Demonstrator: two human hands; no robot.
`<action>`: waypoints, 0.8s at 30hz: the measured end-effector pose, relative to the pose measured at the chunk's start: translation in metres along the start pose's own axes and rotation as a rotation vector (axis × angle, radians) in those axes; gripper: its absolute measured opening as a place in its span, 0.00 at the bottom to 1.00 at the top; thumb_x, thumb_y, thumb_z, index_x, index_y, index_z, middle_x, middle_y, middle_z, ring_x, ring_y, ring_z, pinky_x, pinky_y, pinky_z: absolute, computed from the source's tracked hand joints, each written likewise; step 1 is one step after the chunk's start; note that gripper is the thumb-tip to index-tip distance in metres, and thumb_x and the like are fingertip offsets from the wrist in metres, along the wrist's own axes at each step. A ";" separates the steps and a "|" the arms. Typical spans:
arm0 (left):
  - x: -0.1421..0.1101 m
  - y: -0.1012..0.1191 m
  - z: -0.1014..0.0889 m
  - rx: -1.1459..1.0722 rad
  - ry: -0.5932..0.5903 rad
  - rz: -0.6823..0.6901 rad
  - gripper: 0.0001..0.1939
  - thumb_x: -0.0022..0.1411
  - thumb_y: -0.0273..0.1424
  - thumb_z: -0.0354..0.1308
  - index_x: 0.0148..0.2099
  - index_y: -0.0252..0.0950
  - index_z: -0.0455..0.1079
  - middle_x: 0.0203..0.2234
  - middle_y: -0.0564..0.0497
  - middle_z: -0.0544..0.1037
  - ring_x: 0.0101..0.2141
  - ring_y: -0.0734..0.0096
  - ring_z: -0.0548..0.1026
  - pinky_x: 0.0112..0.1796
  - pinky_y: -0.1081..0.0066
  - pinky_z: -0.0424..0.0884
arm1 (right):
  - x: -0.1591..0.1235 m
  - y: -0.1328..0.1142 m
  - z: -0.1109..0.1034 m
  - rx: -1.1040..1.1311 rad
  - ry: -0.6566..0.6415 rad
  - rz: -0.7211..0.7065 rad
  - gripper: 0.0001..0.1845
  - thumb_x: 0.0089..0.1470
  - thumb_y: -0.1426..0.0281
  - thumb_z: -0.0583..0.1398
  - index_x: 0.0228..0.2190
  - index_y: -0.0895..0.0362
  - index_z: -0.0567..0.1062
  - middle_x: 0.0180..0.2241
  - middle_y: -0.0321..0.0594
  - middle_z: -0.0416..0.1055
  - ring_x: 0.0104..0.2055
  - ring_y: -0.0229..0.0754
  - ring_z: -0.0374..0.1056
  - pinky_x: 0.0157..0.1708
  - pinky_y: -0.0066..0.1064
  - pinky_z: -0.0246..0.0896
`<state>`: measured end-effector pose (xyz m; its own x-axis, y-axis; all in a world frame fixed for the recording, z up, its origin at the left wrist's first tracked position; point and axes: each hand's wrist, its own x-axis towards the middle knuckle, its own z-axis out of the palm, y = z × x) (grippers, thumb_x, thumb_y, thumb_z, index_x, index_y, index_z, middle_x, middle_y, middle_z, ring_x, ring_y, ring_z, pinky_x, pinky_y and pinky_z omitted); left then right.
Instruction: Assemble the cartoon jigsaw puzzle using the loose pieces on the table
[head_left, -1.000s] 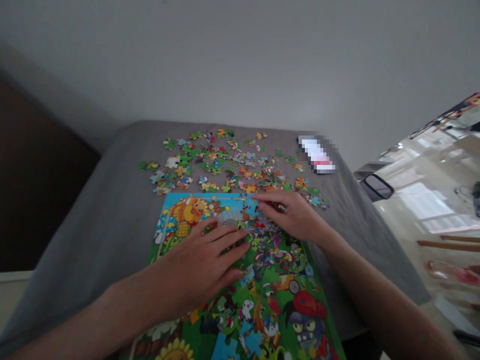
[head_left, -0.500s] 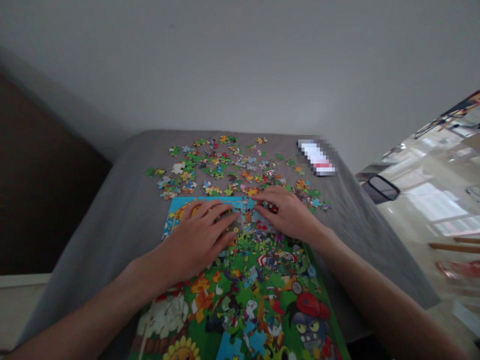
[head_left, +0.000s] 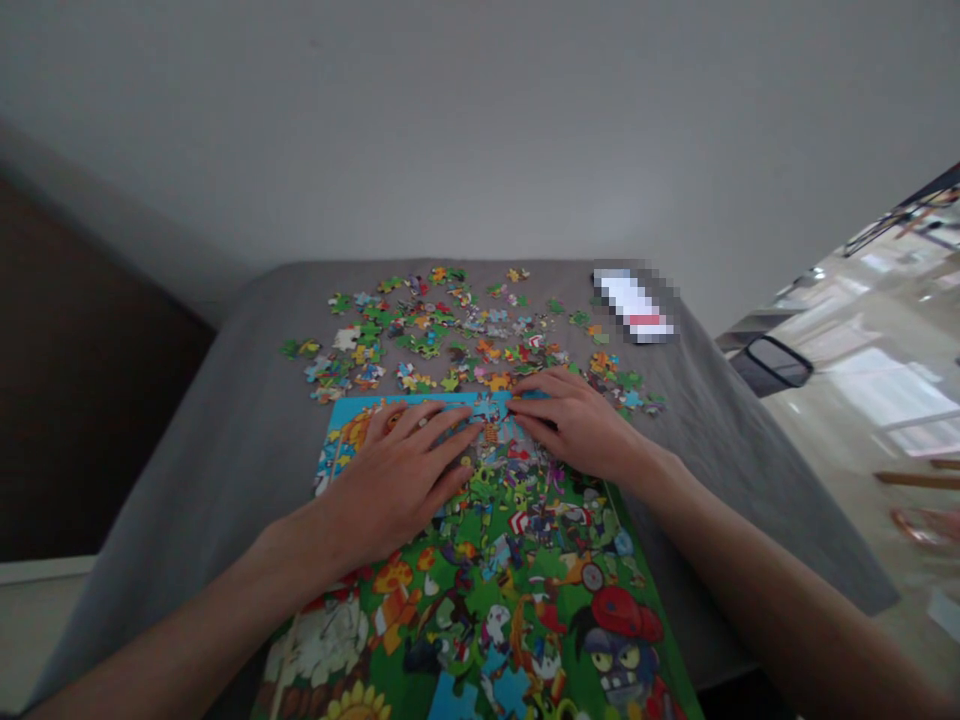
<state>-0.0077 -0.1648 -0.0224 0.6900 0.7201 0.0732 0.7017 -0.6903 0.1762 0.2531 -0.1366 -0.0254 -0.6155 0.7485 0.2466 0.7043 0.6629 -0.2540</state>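
A picture jigsaw board [head_left: 495,590] with a blue top edge lies before me, its pieces partly laid in. My left hand [head_left: 397,470] rests flat on its upper left, fingers stretched out and apart, fingertips by the blue strip. At the top edge, my right hand [head_left: 574,420] is bent, its fingertips drawn together at a light blue puzzle piece [head_left: 489,406] lying between the two hands. The fingers hide part of that spot. Two loose blue pieces [head_left: 456,695] lie low on the board.
Many loose puzzle pieces [head_left: 427,330] are scattered on the grey cloth [head_left: 247,400] beyond the board. A phone with a blurred screen [head_left: 634,305] lies at the back right. A pale wall [head_left: 465,130] rises behind the table; a chair-like black frame [head_left: 780,362] stands at right.
The light blue piece sits slightly further left, between both hands. My right fingertips have shifted a little at the top edge; my left hand stays about where it was. The view tilts slightly.
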 end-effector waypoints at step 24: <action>0.000 -0.005 -0.003 0.014 -0.053 0.019 0.25 0.75 0.46 0.38 0.66 0.47 0.64 0.63 0.52 0.69 0.64 0.54 0.60 0.62 0.50 0.48 | 0.000 0.001 -0.001 0.020 0.051 0.003 0.11 0.64 0.68 0.59 0.45 0.57 0.79 0.46 0.44 0.76 0.51 0.48 0.66 0.55 0.43 0.61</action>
<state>-0.0118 -0.1608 -0.0204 0.7113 0.7024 0.0242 0.6906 -0.7050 0.1614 0.2540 -0.1357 -0.0248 -0.5946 0.7488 0.2928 0.6984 0.6615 -0.2733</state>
